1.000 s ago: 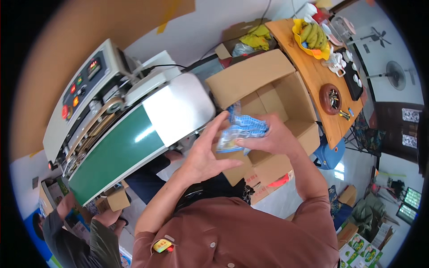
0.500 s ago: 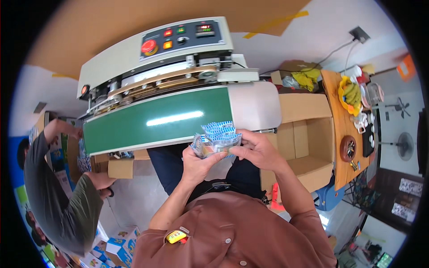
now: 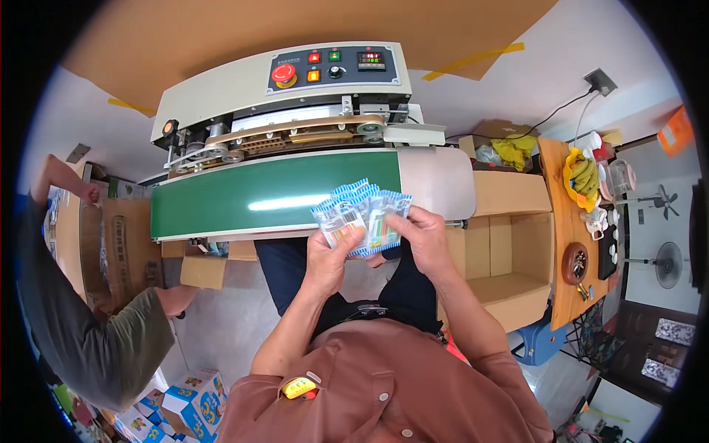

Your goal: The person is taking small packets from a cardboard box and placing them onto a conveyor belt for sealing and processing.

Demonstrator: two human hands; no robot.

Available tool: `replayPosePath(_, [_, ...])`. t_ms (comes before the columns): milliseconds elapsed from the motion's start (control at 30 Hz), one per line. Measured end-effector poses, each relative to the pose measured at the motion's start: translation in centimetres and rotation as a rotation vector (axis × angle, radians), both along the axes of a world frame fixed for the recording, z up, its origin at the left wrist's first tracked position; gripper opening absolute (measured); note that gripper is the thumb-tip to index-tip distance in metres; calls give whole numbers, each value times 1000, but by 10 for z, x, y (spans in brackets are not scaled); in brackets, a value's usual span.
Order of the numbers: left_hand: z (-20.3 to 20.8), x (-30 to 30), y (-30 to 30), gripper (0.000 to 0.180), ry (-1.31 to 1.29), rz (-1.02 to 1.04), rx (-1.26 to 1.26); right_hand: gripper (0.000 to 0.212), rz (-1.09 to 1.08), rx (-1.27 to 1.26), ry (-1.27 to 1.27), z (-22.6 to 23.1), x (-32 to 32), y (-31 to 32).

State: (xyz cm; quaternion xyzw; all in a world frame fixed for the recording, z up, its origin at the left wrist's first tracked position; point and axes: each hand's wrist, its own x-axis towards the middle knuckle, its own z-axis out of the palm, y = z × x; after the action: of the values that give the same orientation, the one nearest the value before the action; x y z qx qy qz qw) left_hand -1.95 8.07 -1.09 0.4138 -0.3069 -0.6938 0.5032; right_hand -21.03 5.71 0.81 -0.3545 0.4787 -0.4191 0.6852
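Between my hands, at the front edge of a green conveyor belt (image 3: 214,198), several small clear packets (image 3: 354,193) are fanned out. They have blue-and-white striped ends, and small coloured pieces show through the plastic. My left hand (image 3: 330,263) grips the left side of the fan, thumb across the front of a packet. The right side is pinched by my right hand (image 3: 427,240), its thumb and fingers on a packet with green and orange showing. Behind the belt stands a band sealing machine (image 3: 214,94) with lit buttons, a red stop knob and a digital display.
An open cardboard box (image 3: 509,255) stands right of the belt, beside a wooden table (image 3: 565,295) with bananas (image 3: 585,176) and a round brown bowl (image 3: 574,263). On the left, a co-worker (image 3: 81,332) sits by a large carton (image 3: 129,244). Blue-and-white boxes (image 3: 196,402) lie at lower left.
The bunched packets are now spread into a flatter fan, their fronts turned toward me. The co-worker's arm has moved up and to the left. The whole view has shifted slightly.
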Motion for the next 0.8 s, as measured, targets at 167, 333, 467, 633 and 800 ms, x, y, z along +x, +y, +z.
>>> replayPosePath(167, [4,-1,-11,34,100,77,72,22,-201,-4,-154,-2,0,-10])
replayPosePath(333, [12,15,-19,33,137,115,42,29,-274,83,-119,12,-17,-37])
replayPosePath(467, [15,22,-26,34,133,125,18,31,-222,87,-88,11,-20,-61])
replayPosePath(633, [15,25,-31,35,70,161,-18,29,-136,106,-73,4,-12,-83])
replayPosePath(800, [11,23,-36,37,-11,319,-22,28,-72,160,-44,1,7,-98])
